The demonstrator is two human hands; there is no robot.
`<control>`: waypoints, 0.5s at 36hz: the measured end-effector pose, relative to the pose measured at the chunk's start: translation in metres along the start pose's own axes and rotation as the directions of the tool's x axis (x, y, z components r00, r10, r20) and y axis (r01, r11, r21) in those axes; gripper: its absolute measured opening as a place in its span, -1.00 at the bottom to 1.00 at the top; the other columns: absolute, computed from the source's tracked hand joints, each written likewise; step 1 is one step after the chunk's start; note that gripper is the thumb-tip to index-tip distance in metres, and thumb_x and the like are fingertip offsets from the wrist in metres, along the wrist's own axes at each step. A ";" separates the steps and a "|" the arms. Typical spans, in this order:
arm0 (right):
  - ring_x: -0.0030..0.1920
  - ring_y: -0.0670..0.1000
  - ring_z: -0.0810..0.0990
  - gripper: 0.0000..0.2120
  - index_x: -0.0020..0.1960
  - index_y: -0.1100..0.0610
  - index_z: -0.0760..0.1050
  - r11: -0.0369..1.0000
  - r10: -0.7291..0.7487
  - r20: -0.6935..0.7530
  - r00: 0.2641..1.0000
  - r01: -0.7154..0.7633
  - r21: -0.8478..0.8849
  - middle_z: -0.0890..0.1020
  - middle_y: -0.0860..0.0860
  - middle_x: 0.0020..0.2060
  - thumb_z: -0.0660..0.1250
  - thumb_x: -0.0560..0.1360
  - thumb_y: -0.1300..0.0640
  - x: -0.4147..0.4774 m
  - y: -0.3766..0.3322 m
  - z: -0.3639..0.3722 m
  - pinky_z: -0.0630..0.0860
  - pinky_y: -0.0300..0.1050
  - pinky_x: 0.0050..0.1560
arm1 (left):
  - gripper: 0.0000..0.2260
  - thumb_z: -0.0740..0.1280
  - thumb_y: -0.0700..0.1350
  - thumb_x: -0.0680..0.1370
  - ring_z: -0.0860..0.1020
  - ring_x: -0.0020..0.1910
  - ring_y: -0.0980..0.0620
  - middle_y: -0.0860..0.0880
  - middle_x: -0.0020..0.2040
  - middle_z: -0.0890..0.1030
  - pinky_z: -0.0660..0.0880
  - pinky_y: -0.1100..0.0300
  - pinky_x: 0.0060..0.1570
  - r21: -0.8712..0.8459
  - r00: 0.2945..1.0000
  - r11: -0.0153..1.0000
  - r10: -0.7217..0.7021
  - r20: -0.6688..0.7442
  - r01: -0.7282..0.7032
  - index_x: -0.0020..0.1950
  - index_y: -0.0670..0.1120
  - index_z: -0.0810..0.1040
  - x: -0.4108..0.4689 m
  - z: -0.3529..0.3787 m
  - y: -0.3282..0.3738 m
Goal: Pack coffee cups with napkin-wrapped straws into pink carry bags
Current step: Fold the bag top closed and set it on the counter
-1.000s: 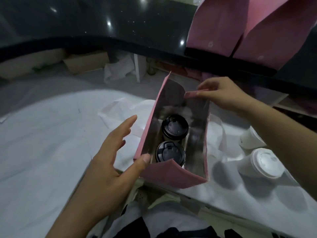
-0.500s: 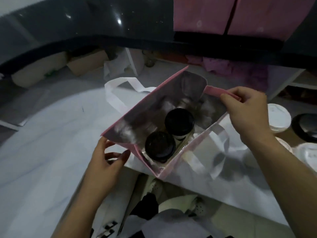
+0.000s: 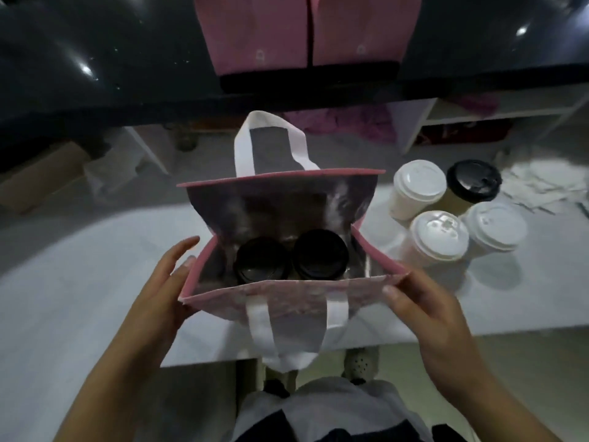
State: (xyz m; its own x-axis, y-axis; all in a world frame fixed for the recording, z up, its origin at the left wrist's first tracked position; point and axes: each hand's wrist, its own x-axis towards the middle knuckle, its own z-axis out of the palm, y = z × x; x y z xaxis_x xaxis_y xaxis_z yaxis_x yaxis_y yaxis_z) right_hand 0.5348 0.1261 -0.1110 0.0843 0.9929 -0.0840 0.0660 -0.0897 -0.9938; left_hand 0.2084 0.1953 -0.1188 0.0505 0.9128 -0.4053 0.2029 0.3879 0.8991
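Observation:
A pink carry bag [image 3: 296, 296] with white handles stands open on the white table [image 3: 79, 298], its silver lining showing. Inside it, two cups with black lids sit side by side, the left cup [image 3: 259, 263] and the right cup [image 3: 320, 253]. My left hand [image 3: 159, 291] lies with straight fingers against the bag's left wall at the near corner. My right hand [image 3: 427, 314] pinches the bag's near right corner, thumb on the rim. No straw or napkin shows inside the bag.
To the right of the bag stand three white-lidded cups [image 3: 438, 239] and a black-lidded cup [image 3: 473, 183]. Napkins [image 3: 541, 183] lie at the far right. Two more pink bags [image 3: 255, 33] sit on the black counter behind. The table's front edge runs just below the bag.
The bag has turned square to me, with its long side now facing me. My right hand moved from the far rim to the near right corner; my left hand came up to the left wall.

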 end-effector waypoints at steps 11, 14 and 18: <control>0.03 -0.13 0.68 -0.58 0.01 -0.20 0.62 0.979 0.102 -0.060 0.993 -0.111 -0.170 0.73 -0.10 -0.03 0.51 0.41 0.32 0.007 0.002 0.026 0.63 -0.23 0.00 | -0.24 0.56 0.32 0.26 0.52 0.32 0.21 0.27 0.40 0.49 0.53 0.20 0.16 0.172 0.892 0.931 0.239 0.384 -0.323 0.42 0.37 0.37 0.010 -0.042 -0.001; 0.06 -0.07 0.69 -0.60 0.10 -0.13 0.61 0.980 0.130 -0.024 0.991 -0.132 -0.146 0.73 -0.07 0.00 0.53 0.37 0.25 0.010 0.000 0.033 0.57 -0.34 -0.04 | -0.29 0.57 0.22 0.32 0.50 0.31 0.26 0.32 0.38 0.47 0.53 0.24 0.19 0.223 0.873 0.897 0.269 0.408 -0.381 0.41 0.41 0.34 0.018 -0.037 0.002; 0.10 -0.12 0.67 -0.44 0.27 -0.23 0.54 0.986 0.099 -0.013 0.995 -0.100 -0.135 0.72 -0.10 0.05 0.46 0.42 0.28 0.005 -0.005 0.043 0.56 -0.37 0.01 | -0.31 0.54 0.13 0.38 0.50 0.32 0.23 0.30 0.37 0.49 0.57 0.27 0.16 0.162 0.826 0.895 0.297 0.479 -0.415 0.44 0.38 0.35 0.026 -0.038 0.001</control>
State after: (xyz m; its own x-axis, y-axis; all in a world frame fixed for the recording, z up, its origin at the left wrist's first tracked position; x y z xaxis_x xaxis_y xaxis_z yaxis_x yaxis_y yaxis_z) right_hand 0.4918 0.1349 -0.1098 0.1034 0.9780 -0.1812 0.1904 -0.1983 -0.9615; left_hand 0.1724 0.2243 -0.1225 0.5704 0.8080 -0.1473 0.3190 -0.0527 0.9463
